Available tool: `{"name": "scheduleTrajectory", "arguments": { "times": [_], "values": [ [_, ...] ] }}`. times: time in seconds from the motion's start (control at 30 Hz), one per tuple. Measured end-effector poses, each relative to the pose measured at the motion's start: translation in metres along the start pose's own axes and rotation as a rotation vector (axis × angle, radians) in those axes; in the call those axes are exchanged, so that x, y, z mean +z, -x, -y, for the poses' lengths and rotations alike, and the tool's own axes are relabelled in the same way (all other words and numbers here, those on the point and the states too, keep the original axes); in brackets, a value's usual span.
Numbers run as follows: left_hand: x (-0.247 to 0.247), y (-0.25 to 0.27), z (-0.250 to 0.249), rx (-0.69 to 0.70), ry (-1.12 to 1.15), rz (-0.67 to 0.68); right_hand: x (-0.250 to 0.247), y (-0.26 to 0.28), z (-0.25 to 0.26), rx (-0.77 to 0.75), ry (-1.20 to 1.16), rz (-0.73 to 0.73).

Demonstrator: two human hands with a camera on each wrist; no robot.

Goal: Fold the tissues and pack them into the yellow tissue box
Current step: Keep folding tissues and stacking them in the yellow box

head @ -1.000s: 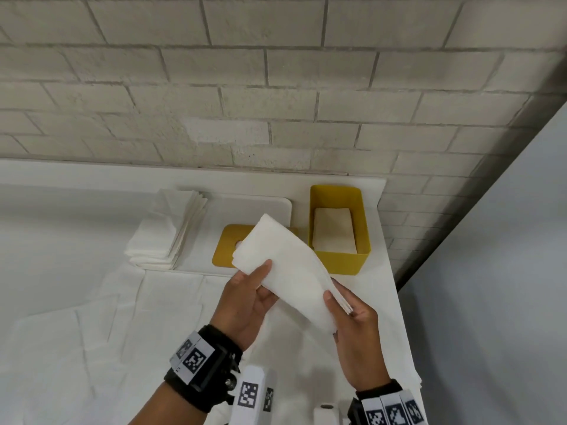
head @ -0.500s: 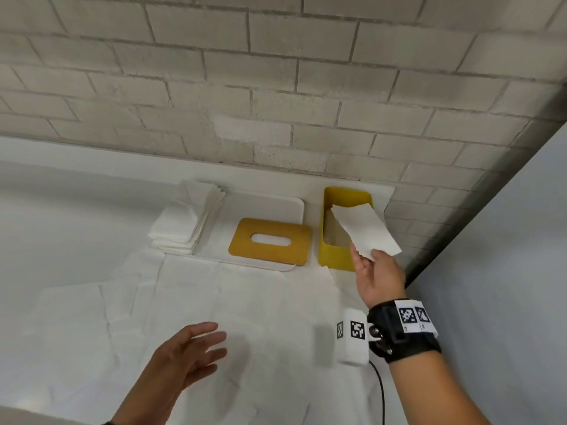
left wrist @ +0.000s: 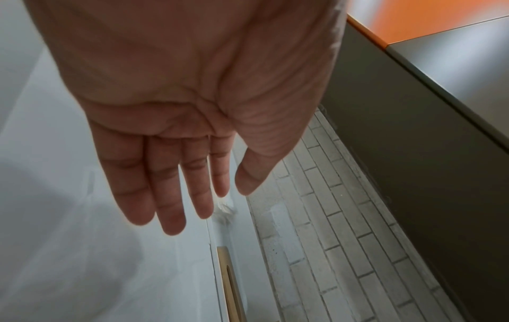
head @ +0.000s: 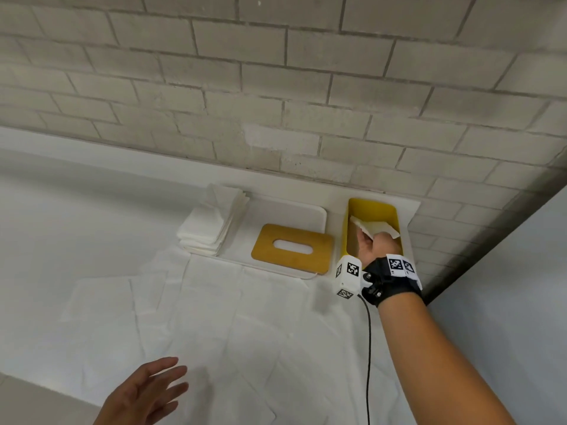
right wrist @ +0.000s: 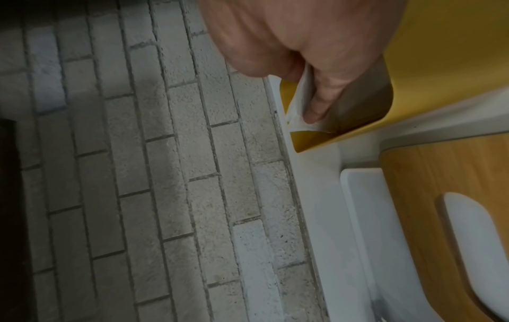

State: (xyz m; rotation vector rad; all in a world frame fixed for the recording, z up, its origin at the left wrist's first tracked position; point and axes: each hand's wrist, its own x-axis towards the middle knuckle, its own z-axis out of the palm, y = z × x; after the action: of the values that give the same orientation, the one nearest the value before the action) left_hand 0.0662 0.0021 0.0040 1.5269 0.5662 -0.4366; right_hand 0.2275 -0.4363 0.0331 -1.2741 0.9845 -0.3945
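A white desk [head: 92,240] runs along a pale brick wall [head: 276,87], spread with flat tissues [head: 245,317]. At two o'clock the yellow tissue box [head: 345,237] stands open. The right hand [head: 379,245], which half a second ago held the folded tissue [head: 376,228] above the rim, now has it down inside, fingers [right wrist: 316,104] pinching it. At seven o'clock the left hand [head: 144,394] hovers, fingers spread. At twelve, the wooden lid [head: 291,248] lies on a white tray [head: 306,214], beside a stack [head: 208,225].

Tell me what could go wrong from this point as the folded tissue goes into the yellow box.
1. The right hand pinches the folded tissue by one end only, tilted inside the yellow box; it may land crooked or unfold when let go.
2. The left hand hovers open over the spread tissues, so nothing steadies the box; a push from the right hand could shift it.
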Motion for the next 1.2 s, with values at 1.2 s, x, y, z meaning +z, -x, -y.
{"name": "scheduleTrajectory", "arguments": {
  "times": [1.2],
  "values": [
    [0.059,0.017,0.003,0.227,-0.528,0.251,-0.118,0.134,-0.130,-0.381,1.451,0.341]
  ]
}}
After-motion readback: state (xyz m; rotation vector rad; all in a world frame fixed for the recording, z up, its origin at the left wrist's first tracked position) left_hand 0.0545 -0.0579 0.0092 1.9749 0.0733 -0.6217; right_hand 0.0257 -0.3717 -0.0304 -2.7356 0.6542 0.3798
